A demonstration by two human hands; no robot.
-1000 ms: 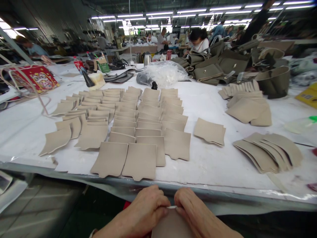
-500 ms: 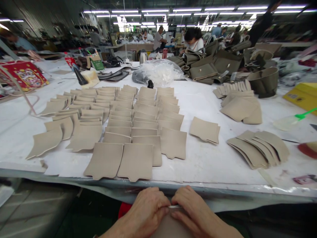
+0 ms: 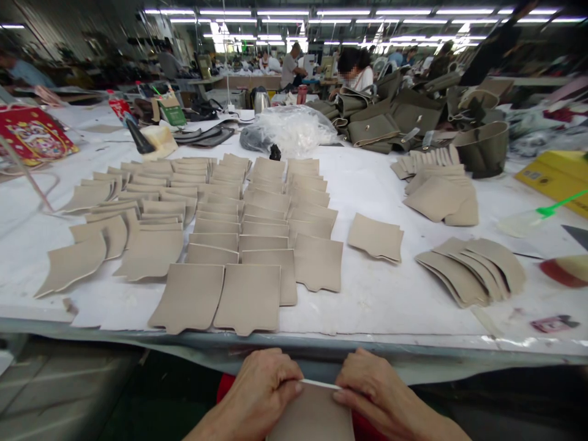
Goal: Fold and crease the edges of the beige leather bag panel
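Hands apart now, left hand (image 3: 264,386), right hand (image 3: 374,389), white strip (image 3: 320,384) pinched between fingertips

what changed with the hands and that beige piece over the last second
The left hand and right hand have drawn apart along the top edge of the beige leather piece, baring a thin white strip between them. Both still pinch that edge. The rows of cut pieces on the table lie as before.
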